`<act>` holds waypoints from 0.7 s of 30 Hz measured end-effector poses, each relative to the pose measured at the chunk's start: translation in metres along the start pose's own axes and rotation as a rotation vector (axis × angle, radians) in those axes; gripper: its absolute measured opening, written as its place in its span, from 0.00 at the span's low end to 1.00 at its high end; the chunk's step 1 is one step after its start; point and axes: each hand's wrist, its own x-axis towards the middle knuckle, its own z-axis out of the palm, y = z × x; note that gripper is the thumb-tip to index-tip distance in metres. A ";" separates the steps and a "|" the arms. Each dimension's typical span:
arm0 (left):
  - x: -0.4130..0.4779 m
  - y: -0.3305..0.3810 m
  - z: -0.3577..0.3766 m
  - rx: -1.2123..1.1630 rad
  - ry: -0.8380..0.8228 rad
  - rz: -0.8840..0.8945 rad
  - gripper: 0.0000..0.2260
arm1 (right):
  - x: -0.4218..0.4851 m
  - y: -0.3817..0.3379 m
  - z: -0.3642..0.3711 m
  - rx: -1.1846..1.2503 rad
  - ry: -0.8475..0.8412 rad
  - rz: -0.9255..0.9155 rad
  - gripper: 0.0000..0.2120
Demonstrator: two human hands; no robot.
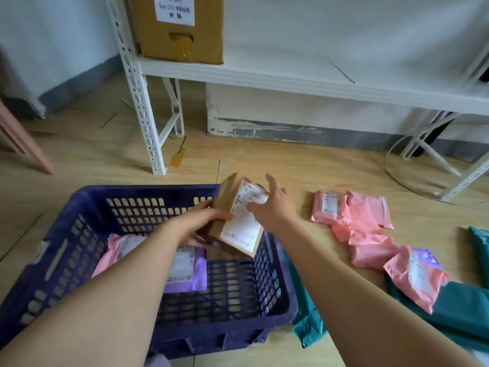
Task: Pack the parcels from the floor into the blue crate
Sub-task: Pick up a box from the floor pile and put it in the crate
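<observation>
Brown parcel [239, 226], a flat cardboard one with a white label, hangs tilted over the far right corner of the blue crate [79, 234] in the head view, its low edge just inside the rim.

The risk from here, as I judge it, is a slip. Only the left hand [201, 223] grips the parcel, pinching its left edge, so a loose hold could let it tip over the right wall onto the floor [291, 165]. If released at this tilt, it could also land on edge against the wall rather than flat beside the pink parcel [116, 247] and purple parcel [185, 271] lying in the crate.

The parcel sits between the two hands. The right hand [272, 207] is spread with straight fingers at the label's upper right; I cannot tell whether it touches. More pink parcels [365, 234] and teal parcels [455, 313] wait on the floor to the right, so the task looks far from finished.
</observation>
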 end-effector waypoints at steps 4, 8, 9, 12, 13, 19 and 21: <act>0.004 -0.019 -0.017 0.202 -0.152 -0.099 0.19 | 0.013 -0.005 0.025 -0.166 0.040 -0.021 0.25; 0.013 -0.041 -0.022 0.342 -0.205 -0.192 0.19 | 0.022 0.002 0.054 -0.358 -0.102 0.086 0.05; 0.015 -0.047 -0.022 0.349 -0.218 -0.222 0.18 | 0.022 0.006 0.060 -0.385 -0.143 0.104 0.06; 0.025 -0.067 -0.020 0.342 -0.220 -0.281 0.22 | 0.023 0.021 0.080 -0.412 -0.234 0.131 0.07; 0.030 -0.074 -0.019 0.337 -0.218 -0.281 0.25 | 0.023 0.024 0.085 -0.415 -0.255 0.139 0.07; 0.056 -0.104 0.000 0.210 -0.191 -0.260 0.29 | 0.027 0.045 0.107 -0.451 -0.341 0.208 0.14; 0.064 -0.113 0.007 0.179 -0.188 -0.256 0.27 | 0.030 0.053 0.114 -0.465 -0.389 0.224 0.15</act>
